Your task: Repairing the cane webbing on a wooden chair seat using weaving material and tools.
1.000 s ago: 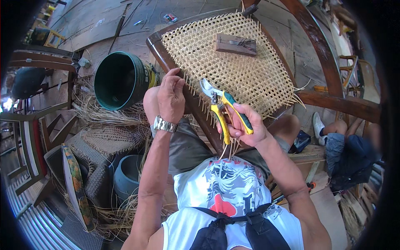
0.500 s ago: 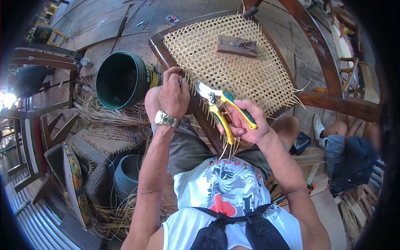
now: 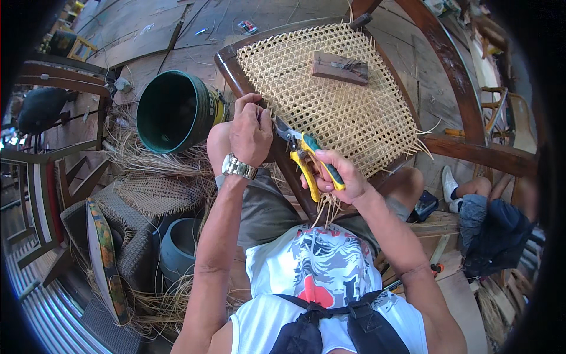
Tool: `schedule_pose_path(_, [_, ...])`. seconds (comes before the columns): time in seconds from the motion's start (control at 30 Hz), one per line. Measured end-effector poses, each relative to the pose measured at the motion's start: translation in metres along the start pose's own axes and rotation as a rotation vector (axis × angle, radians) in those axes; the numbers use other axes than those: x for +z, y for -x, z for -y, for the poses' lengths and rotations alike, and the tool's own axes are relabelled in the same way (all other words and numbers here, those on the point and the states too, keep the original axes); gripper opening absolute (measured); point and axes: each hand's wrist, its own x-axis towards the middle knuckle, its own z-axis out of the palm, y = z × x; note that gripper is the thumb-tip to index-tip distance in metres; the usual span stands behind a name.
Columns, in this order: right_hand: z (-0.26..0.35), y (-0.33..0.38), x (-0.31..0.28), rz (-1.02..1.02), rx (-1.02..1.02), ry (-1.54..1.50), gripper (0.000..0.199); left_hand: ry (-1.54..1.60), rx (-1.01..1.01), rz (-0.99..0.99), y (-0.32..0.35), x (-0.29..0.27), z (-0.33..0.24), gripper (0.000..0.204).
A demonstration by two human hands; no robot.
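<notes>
Currently: yellow-and-teal-handled pruning shears [image 3: 306,156], blades at near rim of woven cane chair seat [image 3: 336,100] | right hand [image 3: 339,177] clenched round handles | left hand [image 3: 252,127] pinching cane strand at dark wooden frame [image 3: 233,74] | risk: blades close to left fingers; slip could nick them or sever sound weave.

The pale woven cane seat [image 3: 330,94] looks matt and rough inside its glossy dark wooden chair frame [image 3: 247,82]. The yellow-handled metal shears [image 3: 306,156] have smooth plastic grips; the silver metal wristwatch [image 3: 239,167] shines.
</notes>
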Motion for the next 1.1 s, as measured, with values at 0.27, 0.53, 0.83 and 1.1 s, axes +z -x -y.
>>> schedule_pose_path(0.27, [-0.002, 0.003, 0.005, -0.075, 0.005, -0.025, 0.047, -0.014, -0.011, -0.007, 0.002, 0.002, 0.0, 0.015])
schedule_pose_path(0.53, [-0.007, 0.003, 0.007, -0.087, -0.018, -0.129, 0.043, 0.013, -0.002, -0.003, 0.001, 0.004, 0.004, 0.015])
schedule_pose_path(0.83, [-0.004, 0.005, 0.014, -0.191, -0.021, 0.309, 0.04, 0.053, -0.012, -0.014, 0.001, 0.008, 0.008, 0.012])
schedule_pose_path(1.1, [0.001, 0.005, 0.015, -0.242, 0.014, 0.403, 0.035, 0.041, 0.017, -0.021, 0.003, 0.013, 0.014, 0.013])
